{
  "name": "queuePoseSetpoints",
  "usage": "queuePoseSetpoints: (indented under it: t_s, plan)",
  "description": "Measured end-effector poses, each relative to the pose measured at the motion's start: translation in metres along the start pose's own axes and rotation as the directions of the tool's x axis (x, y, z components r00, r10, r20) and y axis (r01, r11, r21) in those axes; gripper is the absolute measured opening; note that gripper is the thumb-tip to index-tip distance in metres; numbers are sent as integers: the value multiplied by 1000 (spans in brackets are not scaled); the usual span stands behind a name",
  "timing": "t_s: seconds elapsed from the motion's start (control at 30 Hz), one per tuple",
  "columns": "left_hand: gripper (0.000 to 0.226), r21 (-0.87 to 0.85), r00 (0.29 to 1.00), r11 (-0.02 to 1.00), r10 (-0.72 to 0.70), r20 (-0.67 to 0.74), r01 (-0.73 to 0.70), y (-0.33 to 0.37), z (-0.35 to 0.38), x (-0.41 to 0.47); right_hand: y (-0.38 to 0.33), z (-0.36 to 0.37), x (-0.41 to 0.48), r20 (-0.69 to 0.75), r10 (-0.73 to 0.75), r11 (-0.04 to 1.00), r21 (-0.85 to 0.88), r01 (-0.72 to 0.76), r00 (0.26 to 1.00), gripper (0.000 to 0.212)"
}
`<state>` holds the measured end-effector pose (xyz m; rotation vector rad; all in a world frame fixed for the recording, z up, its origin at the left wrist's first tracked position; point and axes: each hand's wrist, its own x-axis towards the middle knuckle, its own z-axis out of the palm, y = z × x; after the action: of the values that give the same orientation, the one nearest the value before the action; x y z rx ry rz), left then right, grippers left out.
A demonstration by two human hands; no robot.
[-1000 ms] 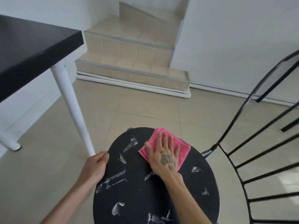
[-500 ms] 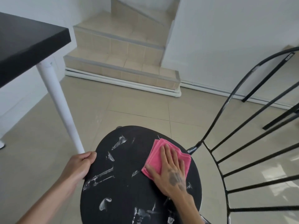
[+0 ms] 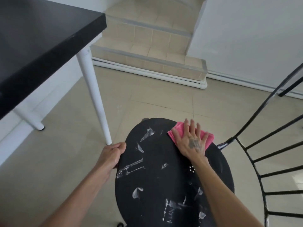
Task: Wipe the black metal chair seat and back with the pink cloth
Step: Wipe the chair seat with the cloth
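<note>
Pink cloth (image 3: 178, 128) lies folded on the far right part of the black metal chair seat (image 3: 155, 153), close to its rim and just short of where the chair back (image 3: 283, 192) joins. The right hand (image 3: 191, 141) lies flat on top of it, fingers straight and spread, pressing it to the seat; pink shows past the thumb and the little finger. The left hand (image 3: 111, 154) is well apart from the cloth, its fingers curled round the seat's left rim in a firm grip. White smears (image 3: 131, 167) streak the left and near parts of the seat between the two arms.

Half a second ago the cloth and right hand were nearer the seat's middle; they have since slid away from the person toward the far rim. The left hand keeps the same hold on the rim, and the smears on the left side look unchanged.
</note>
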<state>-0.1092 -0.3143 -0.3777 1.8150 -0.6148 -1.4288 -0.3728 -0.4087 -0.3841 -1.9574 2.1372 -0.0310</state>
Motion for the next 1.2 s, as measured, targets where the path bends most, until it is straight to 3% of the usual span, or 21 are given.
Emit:
queuePoseSetpoints:
  t_s: [0.13,0.23,0.37,0.43,0.57,0.7,0.93,1.03,1.2]
  plan:
    - [12,-119,998,992,-47,40,51,-3,0,-3,-86,13,6,18,-220,975,-29,220,975,79]
    - [13,-275,994,955,-104,35,109,-7,0,3,-142,24,-16,80,-451,887,-76,456,889,74]
    - [16,-367,990,920,-140,23,138,-10,4,8,-142,21,-17,90,-595,800,-35,599,799,60]
    - [14,-361,988,921,-153,5,145,-6,6,7,-115,15,-4,68,-565,822,-39,568,822,61]
    - [17,-354,991,926,-134,13,130,-4,8,3,-30,1,6,-18,-361,921,-162,354,932,63]
    - [16,-343,993,932,-111,36,116,-6,4,2,49,-5,-25,-23,-129,986,-112,126,991,61]
    - [20,-268,972,943,-151,182,196,-16,-15,-16,26,0,-11,-52,198,980,37,-196,979,66]
    - [18,-379,962,890,-188,200,253,-19,-12,-16,-21,7,6,-22,113,993,33,-112,993,68]
    - [23,-508,952,810,-196,237,293,-29,-11,-10,-109,19,0,23,-286,957,-33,287,958,67]
